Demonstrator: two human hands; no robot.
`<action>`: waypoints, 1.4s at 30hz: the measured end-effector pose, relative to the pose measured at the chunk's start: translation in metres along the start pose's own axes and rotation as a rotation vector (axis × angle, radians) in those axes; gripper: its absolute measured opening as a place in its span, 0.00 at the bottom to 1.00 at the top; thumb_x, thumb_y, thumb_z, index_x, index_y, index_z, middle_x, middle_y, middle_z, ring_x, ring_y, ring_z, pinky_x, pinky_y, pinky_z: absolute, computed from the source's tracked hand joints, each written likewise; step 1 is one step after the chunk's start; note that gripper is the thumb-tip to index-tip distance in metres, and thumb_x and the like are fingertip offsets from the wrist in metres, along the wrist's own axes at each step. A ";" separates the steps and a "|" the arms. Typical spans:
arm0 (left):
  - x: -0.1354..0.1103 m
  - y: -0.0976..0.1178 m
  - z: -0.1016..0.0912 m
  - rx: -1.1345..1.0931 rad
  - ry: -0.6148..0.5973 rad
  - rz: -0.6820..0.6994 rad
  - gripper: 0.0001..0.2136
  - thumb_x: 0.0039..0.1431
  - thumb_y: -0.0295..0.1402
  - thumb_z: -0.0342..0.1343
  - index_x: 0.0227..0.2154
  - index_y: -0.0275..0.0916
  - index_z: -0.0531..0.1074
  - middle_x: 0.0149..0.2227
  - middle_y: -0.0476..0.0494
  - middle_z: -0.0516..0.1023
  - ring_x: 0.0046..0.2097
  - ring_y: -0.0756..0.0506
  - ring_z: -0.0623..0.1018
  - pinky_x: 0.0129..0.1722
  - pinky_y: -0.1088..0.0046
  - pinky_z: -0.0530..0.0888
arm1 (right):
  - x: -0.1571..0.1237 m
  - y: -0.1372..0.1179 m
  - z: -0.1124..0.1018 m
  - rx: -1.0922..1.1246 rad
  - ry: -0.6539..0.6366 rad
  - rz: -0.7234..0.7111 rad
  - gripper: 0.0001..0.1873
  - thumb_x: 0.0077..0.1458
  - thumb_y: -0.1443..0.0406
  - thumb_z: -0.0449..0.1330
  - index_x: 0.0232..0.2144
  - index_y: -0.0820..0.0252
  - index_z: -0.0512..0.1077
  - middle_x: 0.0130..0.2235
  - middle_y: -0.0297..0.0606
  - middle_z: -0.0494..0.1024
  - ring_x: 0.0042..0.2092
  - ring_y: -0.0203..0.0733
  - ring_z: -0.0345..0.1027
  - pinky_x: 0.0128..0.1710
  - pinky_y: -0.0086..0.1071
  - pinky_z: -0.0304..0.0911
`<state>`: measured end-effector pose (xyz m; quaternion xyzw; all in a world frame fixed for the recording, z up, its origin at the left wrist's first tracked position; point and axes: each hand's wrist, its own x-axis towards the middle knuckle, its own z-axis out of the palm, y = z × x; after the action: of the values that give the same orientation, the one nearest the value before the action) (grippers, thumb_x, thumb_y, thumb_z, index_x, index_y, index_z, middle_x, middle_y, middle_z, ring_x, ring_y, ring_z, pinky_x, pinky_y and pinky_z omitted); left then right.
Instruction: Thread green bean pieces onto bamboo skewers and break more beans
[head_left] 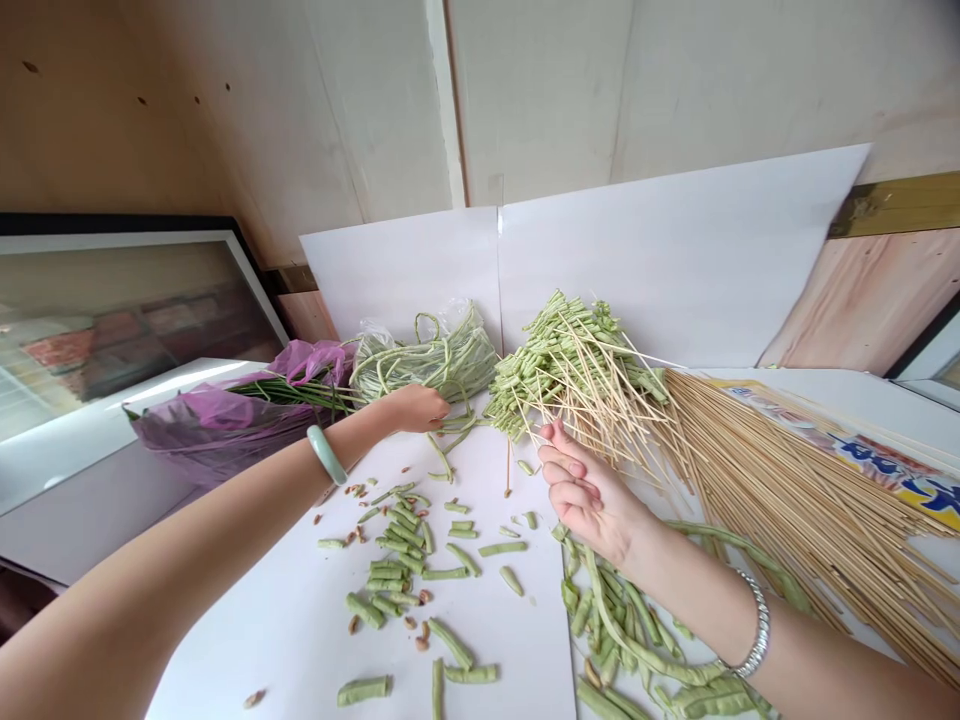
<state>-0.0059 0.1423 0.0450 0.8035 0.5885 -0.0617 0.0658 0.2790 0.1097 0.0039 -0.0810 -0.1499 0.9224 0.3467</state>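
My left hand [420, 408] is curled closed in front of a clear plastic bag of long green beans [420, 362]. Its fingertips face away, so whatever they grip is hidden; loose bean strands [442, 455] lie just beside it. My right hand [581, 485] has its fingers folded, thumb and forefinger together, by the lower ends of thin wooden skewers [592, 385]. Whether it pinches one is unclear. These skewers carry bean pieces [540, 350] and are heaped against the white backing. Cut bean pieces [401, 535] lie between my forearms.
A purple bag [225, 430] with green stalks stands at the left. Bare skewers [780, 490] fan out at the right beside a printed wrapper [862, 450]. Beneath my right forearm is a pile of beans [622, 620]. Brown scraps [420, 640] dot the white table sheet [285, 610].
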 end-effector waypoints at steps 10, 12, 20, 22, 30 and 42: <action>-0.005 -0.002 -0.018 -0.120 -0.005 -0.065 0.15 0.64 0.37 0.55 0.51 0.36 0.69 0.51 0.40 0.72 0.48 0.41 0.76 0.46 0.57 0.76 | -0.002 0.001 0.006 -0.015 0.033 -0.044 0.10 0.65 0.65 0.57 0.32 0.65 0.69 0.20 0.21 0.61 0.15 0.23 0.50 0.10 0.17 0.47; -0.006 -0.006 -0.028 -0.158 0.004 -0.065 0.15 0.64 0.37 0.55 0.51 0.36 0.69 0.51 0.40 0.73 0.48 0.40 0.76 0.46 0.57 0.76 | -0.001 0.001 0.006 -0.021 0.039 -0.055 0.10 0.65 0.65 0.57 0.32 0.65 0.69 0.20 0.21 0.61 0.15 0.22 0.50 0.10 0.17 0.47; -0.009 -0.014 -0.073 -0.392 -0.028 -0.046 0.14 0.64 0.36 0.55 0.49 0.36 0.70 0.49 0.40 0.74 0.46 0.42 0.76 0.43 0.60 0.76 | 0.001 0.001 0.007 -0.059 0.093 -0.114 0.09 0.65 0.64 0.57 0.33 0.65 0.69 0.22 0.22 0.63 0.16 0.23 0.50 0.11 0.17 0.48; -0.013 -0.009 -0.079 -0.494 -0.050 -0.013 0.12 0.64 0.37 0.55 0.45 0.35 0.72 0.45 0.42 0.76 0.41 0.44 0.77 0.40 0.63 0.77 | 0.002 0.002 0.009 -0.072 0.121 -0.121 0.10 0.66 0.63 0.56 0.34 0.65 0.70 0.22 0.23 0.63 0.16 0.23 0.51 0.11 0.18 0.49; -0.025 0.034 -0.072 -0.916 -0.189 0.132 0.12 0.55 0.38 0.61 0.37 0.35 0.76 0.27 0.48 0.75 0.27 0.50 0.75 0.27 0.75 0.71 | -0.001 0.010 0.027 -0.155 0.244 -0.151 0.06 0.65 0.65 0.57 0.42 0.64 0.70 0.24 0.24 0.65 0.17 0.24 0.54 0.14 0.18 0.54; -0.031 0.083 -0.034 -1.135 -0.450 0.211 0.14 0.53 0.42 0.63 0.36 0.37 0.77 0.27 0.48 0.74 0.25 0.50 0.73 0.25 0.75 0.70 | -0.002 0.015 0.025 -0.321 0.291 -0.342 0.07 0.62 0.63 0.61 0.40 0.63 0.71 0.37 0.34 0.73 0.33 0.35 0.69 0.31 0.29 0.67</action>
<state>0.0646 0.0942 0.0870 0.6643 0.4188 0.0998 0.6110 0.2652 0.0919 0.0223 -0.2402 -0.2541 0.7934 0.4982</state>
